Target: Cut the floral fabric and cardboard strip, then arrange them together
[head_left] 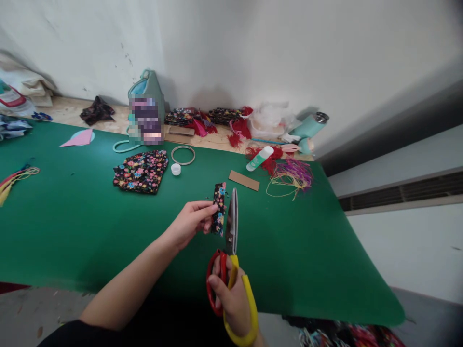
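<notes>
Between the thumb and fingers of my left hand [197, 219] is a narrow strip of black floral fabric [219, 219], held upright over the green table. My right hand [233, 299] is wrapped round the handles of a pair of scissors [232, 226], one handle red and the other yellow. The blades point away from me, nearly together, just to the right of the strip and apart from it. Beyond my left hand lies a gathered black floral cloth [141, 172]. A brown cardboard strip [243, 180] rests past the scissors' tips.
A glue bottle [260, 158], purple and yellow threads [292, 176], a metal ring [183, 155] and a white cap [175, 169] lie on the green table [307, 250]. Along the wall stand a teal bag [155, 96] and a mint flask [310, 125]. Tassels [18, 179] lie at left.
</notes>
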